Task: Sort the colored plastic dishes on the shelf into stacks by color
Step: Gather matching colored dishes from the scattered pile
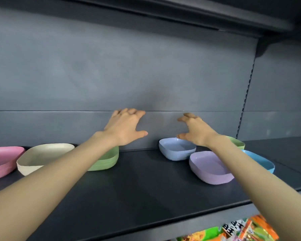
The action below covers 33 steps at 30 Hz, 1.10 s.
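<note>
Both hands hover empty, fingers loose. The grey-blue dish [176, 148] sits on the shelf [146, 188] just below my right hand [193, 131], nearer it than my left hand [127, 127]; a green dish [238, 143] seems half hidden behind that wrist.

No text, label, brand or number can be read. The only print in view is on the bright orange and green snack packets [247, 230] below the front edge of the shelf [146, 188], toward its right end. One packet there carries bold black characters on a white patch, but they are too blurred and too cut off by the frame's edge to make out.
</note>
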Tool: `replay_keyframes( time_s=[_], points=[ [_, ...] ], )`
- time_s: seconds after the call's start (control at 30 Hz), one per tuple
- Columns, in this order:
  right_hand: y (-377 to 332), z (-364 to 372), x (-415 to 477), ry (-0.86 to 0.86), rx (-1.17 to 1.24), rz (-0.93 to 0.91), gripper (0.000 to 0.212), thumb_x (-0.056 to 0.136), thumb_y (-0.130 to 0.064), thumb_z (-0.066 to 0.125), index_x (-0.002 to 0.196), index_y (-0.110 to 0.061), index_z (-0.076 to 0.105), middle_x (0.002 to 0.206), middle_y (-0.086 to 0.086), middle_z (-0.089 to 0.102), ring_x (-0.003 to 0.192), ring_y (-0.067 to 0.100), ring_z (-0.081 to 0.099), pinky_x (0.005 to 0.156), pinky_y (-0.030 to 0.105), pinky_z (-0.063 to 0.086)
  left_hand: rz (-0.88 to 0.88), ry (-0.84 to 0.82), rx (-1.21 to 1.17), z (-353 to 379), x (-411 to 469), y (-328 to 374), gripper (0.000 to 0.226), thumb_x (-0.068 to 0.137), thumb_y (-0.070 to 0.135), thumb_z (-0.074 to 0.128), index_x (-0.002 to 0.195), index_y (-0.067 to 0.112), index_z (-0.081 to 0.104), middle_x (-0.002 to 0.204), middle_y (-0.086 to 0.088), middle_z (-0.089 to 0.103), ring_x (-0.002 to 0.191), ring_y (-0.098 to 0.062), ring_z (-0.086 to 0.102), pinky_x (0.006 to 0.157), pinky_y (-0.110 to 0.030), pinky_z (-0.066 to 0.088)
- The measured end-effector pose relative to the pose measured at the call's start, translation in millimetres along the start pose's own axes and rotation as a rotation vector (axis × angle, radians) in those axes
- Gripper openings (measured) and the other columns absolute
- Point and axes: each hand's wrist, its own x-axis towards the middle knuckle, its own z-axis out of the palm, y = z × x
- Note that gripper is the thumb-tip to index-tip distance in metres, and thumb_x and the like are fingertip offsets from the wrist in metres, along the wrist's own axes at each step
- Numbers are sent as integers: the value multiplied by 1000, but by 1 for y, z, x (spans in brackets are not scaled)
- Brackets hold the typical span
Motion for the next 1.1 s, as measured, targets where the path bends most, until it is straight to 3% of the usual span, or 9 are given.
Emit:
replay_keyframes(
  time_s=[0.2, 0.4, 0.83, 0.97, 1.1],
  points=[
    [66, -28, 0, 23, -47, -76, 66, 85, -33, 67, 142, -15, 38, 154, 9, 22, 138, 30, 27, 109, 39, 32, -42, 17, 18, 11, 25, 65, 73, 88, 54, 53, 148, 24, 24, 151, -1, 32, 140, -22, 25, 116, -39, 11],
    [114, -22, 1, -27, -1, -143, 67, 86, -34, 67, 143, -13, 38, 155, 11, 21, 140, 30, 24, 110, 40, 30, -152, -8, 3, 35, 24, 103, 76, 88, 56, 52, 149, 25, 19, 152, 1, 31, 140, -21, 23, 115, -37, 14],
    [141, 43, 44, -166, 187, -194, 66, 84, -35, 68, 139, -13, 41, 146, 7, 35, 133, 27, 35, 107, 40, 35, -289, -107, -95, 92, 28, 93, 76, 85, 56, 56, 148, 27, 23, 150, 2, 34, 139, -18, 27, 113, -35, 19],
    [146, 57, 58, -212, 203, -161, 66, 83, -37, 69, 138, -13, 42, 145, 7, 38, 133, 24, 36, 107, 30, 32, -276, -162, -241, 114, 38, 84, 80, 82, 56, 61, 148, 28, 25, 150, 2, 35, 139, -18, 29, 112, -36, 24],
    [149, 72, 67, -252, 261, -129, 65, 81, -39, 71, 136, -14, 47, 136, 2, 49, 123, 18, 46, 92, 19, 32, -256, -217, -451, 137, 47, 77, 85, 79, 51, 68, 147, 24, 27, 150, 2, 34, 137, -14, 32, 109, -25, 28]
  ],
)
